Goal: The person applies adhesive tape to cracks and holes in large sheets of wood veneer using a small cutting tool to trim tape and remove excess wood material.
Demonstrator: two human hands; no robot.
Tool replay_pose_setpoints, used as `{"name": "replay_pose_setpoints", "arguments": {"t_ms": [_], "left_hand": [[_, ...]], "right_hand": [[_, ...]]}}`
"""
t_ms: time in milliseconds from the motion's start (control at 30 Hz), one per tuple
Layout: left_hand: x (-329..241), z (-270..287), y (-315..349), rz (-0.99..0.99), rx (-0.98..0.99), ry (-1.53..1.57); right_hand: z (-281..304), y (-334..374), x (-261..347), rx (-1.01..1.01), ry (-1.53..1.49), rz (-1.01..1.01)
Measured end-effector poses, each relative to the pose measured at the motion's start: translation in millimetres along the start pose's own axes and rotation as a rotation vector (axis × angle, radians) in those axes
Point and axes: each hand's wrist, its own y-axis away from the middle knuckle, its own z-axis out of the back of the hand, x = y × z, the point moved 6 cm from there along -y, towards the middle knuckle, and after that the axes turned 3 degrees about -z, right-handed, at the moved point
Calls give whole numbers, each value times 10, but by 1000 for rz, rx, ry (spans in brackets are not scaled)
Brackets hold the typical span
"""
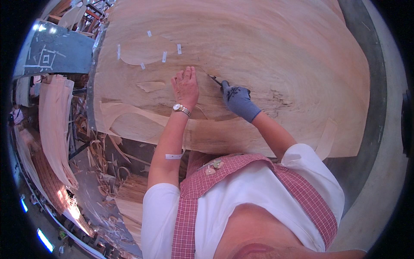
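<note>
A large, thin sheet of wood veneer (pixel 258 56) lies before me. My left hand (pixel 186 85), bare and with a wristwatch (pixel 181 109), rests on the sheet with its fingers stretched out. To its right, my right hand (pixel 236 99) wears a blue-grey glove and is closed around a dark knife (pixel 215 79), whose tip points up and left toward the sheet. Farther left, a rounded veneer patch (pixel 146 49) has several short white tape strips (pixel 164 57) around its edge. Another tape strip (pixel 174 156) sticks to my left forearm.
A loose curved veneer strip (pixel 129 108) and a small veneer scrap (pixel 151 86) lie on the sheet at left. A narrow veneer offcut (pixel 327 138) is at the near right. Stacked veneer pieces (pixel 56 125), wood shavings and a blue-grey panel (pixel 64 49) stand beyond the left edge.
</note>
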Motion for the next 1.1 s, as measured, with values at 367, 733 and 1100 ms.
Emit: {"name": "replay_pose_setpoints", "arguments": {"t_ms": [367,733,1100], "left_hand": [[-12,50,-38,0,97,7],[87,-9,-102,-32,256,74],[136,21,-324,-140,577,0]], "right_hand": [[296,-135,-337,-523,-908,39],[-114,117,8,145,-1616,117],[-90,1020,1495,516,-1893,669]]}}
